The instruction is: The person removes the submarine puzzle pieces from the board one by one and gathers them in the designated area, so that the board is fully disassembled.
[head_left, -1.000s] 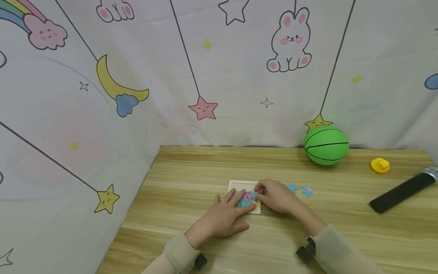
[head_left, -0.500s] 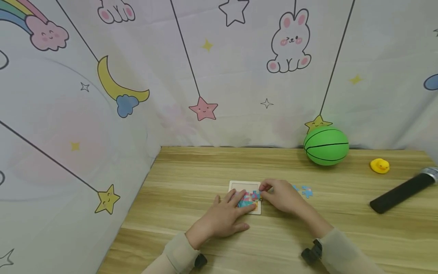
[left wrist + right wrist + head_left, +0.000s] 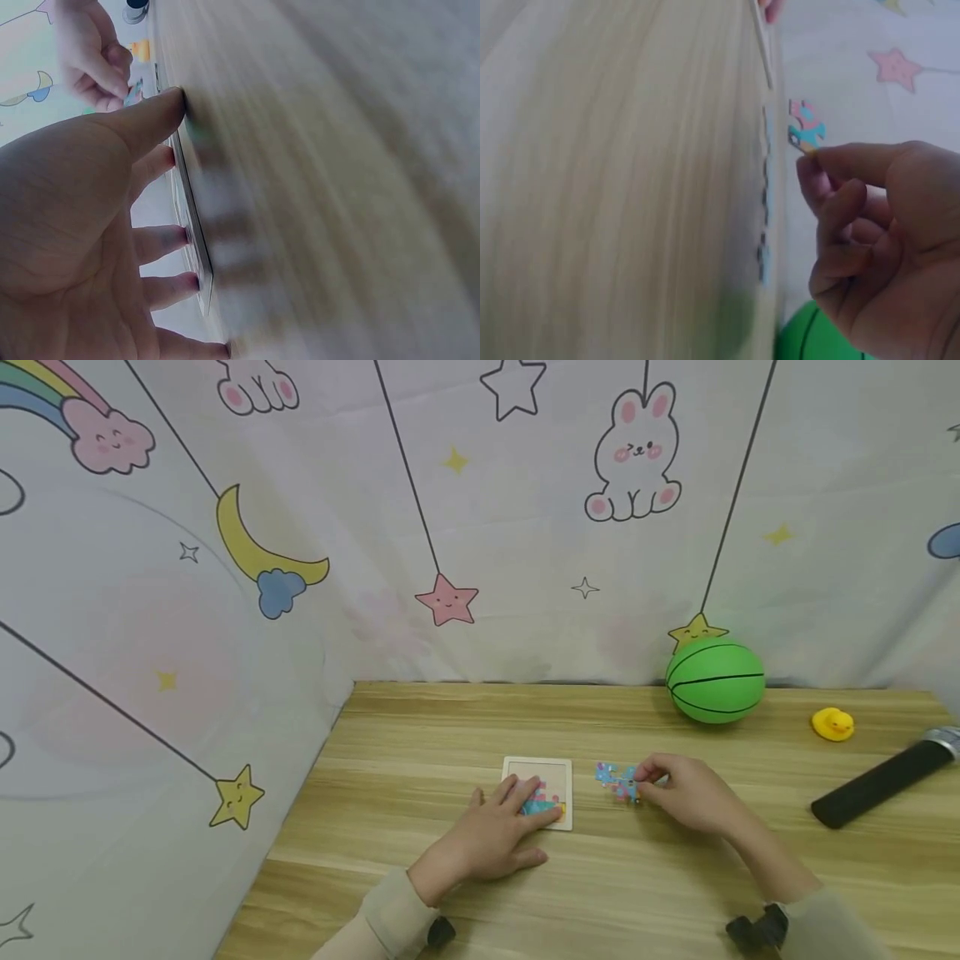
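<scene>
A small square puzzle board with a pale frame lies on the table, part of its picture pieces in place and its upper area bare. My left hand rests over it with fingers spread; in the left wrist view the fingertips press on the board and the thumb touches the tabletop. To the right of the board, my right hand pinches a blue-and-pink puzzle piece between thumb and forefinger, raised off the table. Loose blue puzzle pieces lie on the table below it, overlapping the held one in the head view.
A green ball sits at the back of the wooden table. Farther right are a yellow rubber duck and a black microphone. A printed cloth hangs behind the table.
My right hand has moved right, away from the board's right edge, taking a puzzle piece with it. The left hand has stayed in place on the board.
</scene>
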Available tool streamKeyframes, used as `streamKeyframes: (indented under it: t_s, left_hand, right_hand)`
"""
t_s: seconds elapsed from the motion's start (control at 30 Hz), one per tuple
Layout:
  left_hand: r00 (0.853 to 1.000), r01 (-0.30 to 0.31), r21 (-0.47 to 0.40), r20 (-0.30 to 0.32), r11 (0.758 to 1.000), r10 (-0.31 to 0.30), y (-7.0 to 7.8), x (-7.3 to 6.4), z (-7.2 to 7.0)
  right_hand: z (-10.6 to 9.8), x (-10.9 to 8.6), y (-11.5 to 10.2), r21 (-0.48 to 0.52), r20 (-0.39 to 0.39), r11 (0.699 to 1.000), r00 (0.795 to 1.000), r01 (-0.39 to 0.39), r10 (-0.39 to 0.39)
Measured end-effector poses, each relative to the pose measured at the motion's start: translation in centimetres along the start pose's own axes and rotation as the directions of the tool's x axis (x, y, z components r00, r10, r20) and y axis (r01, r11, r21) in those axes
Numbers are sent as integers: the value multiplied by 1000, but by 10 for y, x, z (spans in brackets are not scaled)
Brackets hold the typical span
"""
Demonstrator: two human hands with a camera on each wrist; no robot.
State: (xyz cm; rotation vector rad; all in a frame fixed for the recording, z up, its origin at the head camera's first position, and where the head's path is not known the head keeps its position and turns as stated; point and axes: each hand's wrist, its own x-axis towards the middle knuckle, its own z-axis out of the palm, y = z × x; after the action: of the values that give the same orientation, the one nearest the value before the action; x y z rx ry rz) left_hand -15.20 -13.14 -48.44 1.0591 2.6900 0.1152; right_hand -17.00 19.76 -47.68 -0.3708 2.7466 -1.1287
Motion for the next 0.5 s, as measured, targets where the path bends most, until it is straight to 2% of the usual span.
streamKeyframes:
  t_s: [0.2,0.5]
  left_hand:
    - [1000,4,8,2,1000,-4,0,1,1]
    - [1000,7,11,6,1000,-7,0,1,1]
  right_hand:
    - [-17,-17,22,-9,30,999,999,-42,42]
    - [-30,-26,45,5,64,998,996,-59,58]
